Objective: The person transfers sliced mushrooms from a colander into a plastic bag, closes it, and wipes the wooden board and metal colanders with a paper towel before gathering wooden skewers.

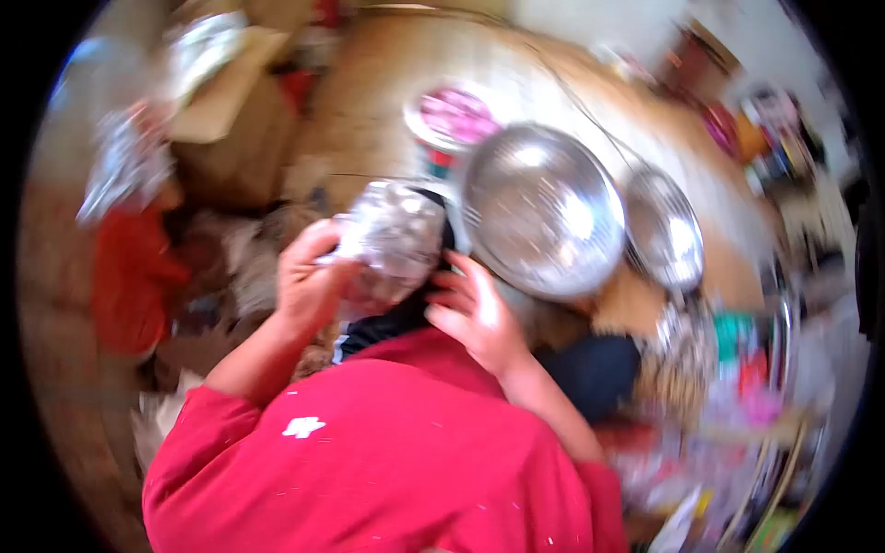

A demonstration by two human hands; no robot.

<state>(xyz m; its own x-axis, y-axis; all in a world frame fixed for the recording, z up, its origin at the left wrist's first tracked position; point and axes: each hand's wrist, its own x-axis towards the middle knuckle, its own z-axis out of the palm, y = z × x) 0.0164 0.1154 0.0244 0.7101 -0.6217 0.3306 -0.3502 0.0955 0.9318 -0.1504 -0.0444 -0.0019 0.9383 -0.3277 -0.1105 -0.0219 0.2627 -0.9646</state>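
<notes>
A clear, shiny plastic packet (392,241) is held up in front of my red shirt; blur hides what is inside. My left hand (313,276) grips its left side, fingers wrapped round the edge. At the packet's right side is my right hand (475,309), its fingers spread apart and near the edge. Just right of the packet stands a large metal bowl (542,212) with small holes in its side. Behind them sits a white-rimmed container (454,115) with pink pieces in it.
A second metal bowl (662,229) leans farther right. An open cardboard box (226,129) stands at the left, with a red bag (136,276) beside it. Mixed packets and wooden sticks (678,359) lie at the right. A thin cord crosses the floor (369,92).
</notes>
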